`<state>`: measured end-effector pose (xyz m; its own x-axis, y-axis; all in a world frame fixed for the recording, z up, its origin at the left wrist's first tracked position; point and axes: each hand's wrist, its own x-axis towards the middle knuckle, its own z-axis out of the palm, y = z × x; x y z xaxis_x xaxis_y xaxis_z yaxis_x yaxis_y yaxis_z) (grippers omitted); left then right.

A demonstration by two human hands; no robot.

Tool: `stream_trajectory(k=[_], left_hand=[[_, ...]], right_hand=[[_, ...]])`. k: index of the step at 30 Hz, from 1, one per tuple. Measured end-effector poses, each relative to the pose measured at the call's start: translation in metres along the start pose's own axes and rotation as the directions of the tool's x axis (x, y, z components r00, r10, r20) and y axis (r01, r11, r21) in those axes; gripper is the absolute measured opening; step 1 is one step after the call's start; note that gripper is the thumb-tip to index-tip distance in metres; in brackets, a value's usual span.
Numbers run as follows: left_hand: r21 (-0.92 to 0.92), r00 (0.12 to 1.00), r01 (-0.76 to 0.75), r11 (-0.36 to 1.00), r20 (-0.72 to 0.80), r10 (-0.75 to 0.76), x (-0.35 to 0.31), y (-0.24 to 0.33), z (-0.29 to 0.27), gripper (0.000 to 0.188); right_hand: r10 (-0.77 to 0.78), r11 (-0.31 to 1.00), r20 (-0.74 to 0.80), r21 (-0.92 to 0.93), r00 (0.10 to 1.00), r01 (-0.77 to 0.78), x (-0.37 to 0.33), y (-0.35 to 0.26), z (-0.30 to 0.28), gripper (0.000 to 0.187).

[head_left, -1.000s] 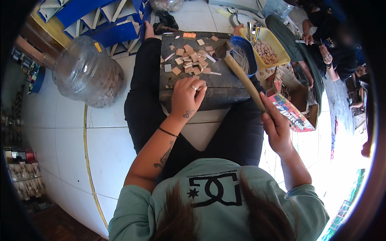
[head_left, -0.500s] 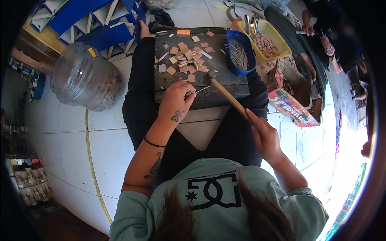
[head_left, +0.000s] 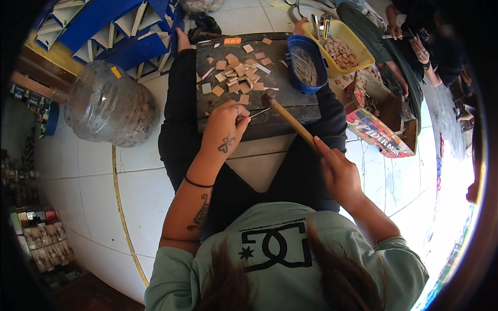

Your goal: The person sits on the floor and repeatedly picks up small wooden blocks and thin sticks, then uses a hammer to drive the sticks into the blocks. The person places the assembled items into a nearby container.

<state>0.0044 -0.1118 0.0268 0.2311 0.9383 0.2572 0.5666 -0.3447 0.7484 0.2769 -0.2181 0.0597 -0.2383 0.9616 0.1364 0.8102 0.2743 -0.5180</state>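
My left hand [head_left: 226, 122] rests at the near edge of a dark wooden board [head_left: 295, 110], its fingers closed on a thin metal rod [head_left: 260, 112]. The rod points right, just below the hammer's head. My right hand [head_left: 340, 173] is wrapped round the wooden handle of a hammer [head_left: 294, 124]. The hammer's head is low over the board, close to the rod's tip; whether they touch I cannot tell. Beyond my left hand lies a loose heap of small square wooden tiles [head_left: 238, 75]. A blue tray [head_left: 324, 80] of thin metal rods stands on the board's right side.
Right of the board are a yellow basin [head_left: 369, 57] of small wooden pieces and an open printed cardboard box [head_left: 381, 136]. A big clear plastic jar [head_left: 111, 103] stands on the left, below blue racks [head_left: 104, 31]. Another person's hands [head_left: 421, 52] work at the far right.
The whole view has shifted slightly. Both hands keep their grips, and the hammer and rod sit in nearly the same place over the board.
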Motion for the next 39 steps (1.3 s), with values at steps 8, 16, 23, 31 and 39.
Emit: stream_trajectory(k=[8,16,23,31,39], left_hand=[[-0.033,0.998,0.056,0.998,0.036,-0.055,0.003,0.005,-0.002,0.008],[-0.024,0.998,0.029,0.999,0.048,-0.028,0.006,0.0,-0.003,0.01],[0.006,0.997,0.016,1.0,0.082,-0.017,0.007,-0.001,-0.004,0.019],[-0.504,0.987,0.152,0.85,0.034,-0.156,0.012,-0.003,0.007,0.016],[-0.192,0.97,-0.024,0.981,-0.241,-0.024,0.017,-0.003,0.028,0.008]], right_hand=[[-0.001,0.998,-0.003,-0.056,1.0,0.001,0.0,0.002,-0.003,0.055],[0.021,0.998,-0.01,-0.052,1.0,-0.021,0.001,0.004,-0.003,0.054],[0.032,0.999,-0.056,0.036,0.998,-0.03,0.008,0.015,-0.007,0.05],[0.272,0.403,0.268,0.84,0.924,-0.363,0.014,0.012,-0.027,0.043],[0.16,0.314,0.294,0.89,0.942,-0.331,0.017,0.005,-0.019,0.041]])
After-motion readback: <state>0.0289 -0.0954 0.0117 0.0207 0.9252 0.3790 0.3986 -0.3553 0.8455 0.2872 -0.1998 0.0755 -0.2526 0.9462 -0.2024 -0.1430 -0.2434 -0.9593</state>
